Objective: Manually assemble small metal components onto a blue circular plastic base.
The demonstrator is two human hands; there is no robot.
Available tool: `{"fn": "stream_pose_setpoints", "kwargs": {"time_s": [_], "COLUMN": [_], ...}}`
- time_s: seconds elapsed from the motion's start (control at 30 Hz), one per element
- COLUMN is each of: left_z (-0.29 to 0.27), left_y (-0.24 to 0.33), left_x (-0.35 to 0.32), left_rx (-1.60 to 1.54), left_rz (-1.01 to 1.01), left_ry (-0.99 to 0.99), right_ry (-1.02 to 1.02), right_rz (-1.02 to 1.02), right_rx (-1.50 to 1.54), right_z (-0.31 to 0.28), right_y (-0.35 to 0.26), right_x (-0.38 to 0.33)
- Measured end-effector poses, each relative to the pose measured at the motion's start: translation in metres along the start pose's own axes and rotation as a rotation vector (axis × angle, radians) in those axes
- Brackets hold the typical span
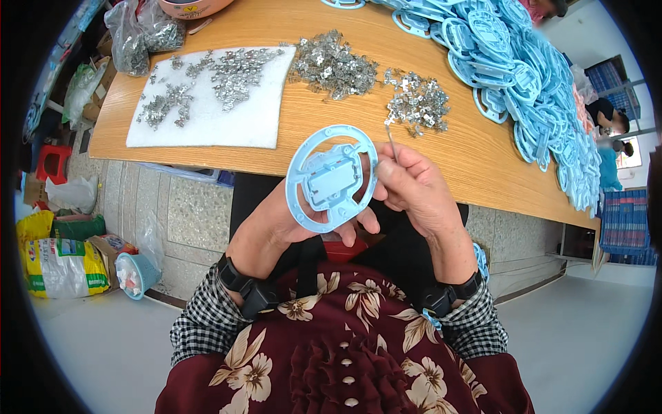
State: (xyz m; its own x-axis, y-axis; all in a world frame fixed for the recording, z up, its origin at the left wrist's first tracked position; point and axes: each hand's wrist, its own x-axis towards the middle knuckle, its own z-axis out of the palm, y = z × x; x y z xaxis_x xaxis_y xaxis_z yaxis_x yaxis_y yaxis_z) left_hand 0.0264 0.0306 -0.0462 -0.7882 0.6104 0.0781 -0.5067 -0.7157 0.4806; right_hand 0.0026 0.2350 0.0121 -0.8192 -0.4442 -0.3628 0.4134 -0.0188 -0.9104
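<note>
My left hand is closed on a light blue plastic steering-wheel-shaped part, held up at the table's near edge. The part has an oval rim and a raised rectangular middle; most of my left fingers are hidden behind it. Beside its right rim, my right hand pinches a thin metal rod-like tool that points away from me. Its lower end is hidden in my fingers. Just beyond the tool's tip lies a small heap of metal clips; a larger heap of metal clips sits to its left.
More clips lie on a white foam sheet on the wooden table. A tall pile of blue parts fills the right side. Plastic bags of clips stand far left. A blue bin and yellow sack are on the floor.
</note>
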Motion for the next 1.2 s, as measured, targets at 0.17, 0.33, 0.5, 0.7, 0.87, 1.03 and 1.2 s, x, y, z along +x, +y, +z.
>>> {"fn": "stream_pose_setpoints", "kwargs": {"time_s": [0.17, 0.33, 0.5, 0.7, 0.87, 1.03, 1.2], "left_z": [0.0, 0.002, 0.032, 0.04, 0.03, 0.027, 0.028], "left_y": [-0.009, -0.027, -0.04, -0.042, -0.05, -0.051, -0.054], "left_x": [0.003, 0.002, 0.009, 0.001, -0.003, 0.005, 0.012], "left_rx": [-0.298, -0.284, -0.098, 0.294, 0.372, 0.434, 0.533], "left_rz": [-0.079, -0.139, -0.275, -0.417, -0.395, -0.44, -0.436], "left_ry": [-0.107, -0.123, -0.147, 0.074, 0.154, 0.165, 0.249], "right_ry": [0.094, 0.121, 0.171, 0.553, 0.784, 1.009, 1.003], "right_rz": [-0.298, -0.289, -0.154, -0.156, 0.09, 0.312, 0.499], "right_rx": [-0.157, -0.167, -0.196, -0.277, -0.384, -0.282, -0.494], "right_z": [-0.006, 0.008, -0.004, -0.088, -0.189, -0.237, -0.252], "right_y": [0.011, -0.003, 0.003, 0.019, 0.092, 0.195, 0.258], "right_x": [-0.014, -0.043, -0.081, -0.15, -0.246, -0.296, -0.325]}}
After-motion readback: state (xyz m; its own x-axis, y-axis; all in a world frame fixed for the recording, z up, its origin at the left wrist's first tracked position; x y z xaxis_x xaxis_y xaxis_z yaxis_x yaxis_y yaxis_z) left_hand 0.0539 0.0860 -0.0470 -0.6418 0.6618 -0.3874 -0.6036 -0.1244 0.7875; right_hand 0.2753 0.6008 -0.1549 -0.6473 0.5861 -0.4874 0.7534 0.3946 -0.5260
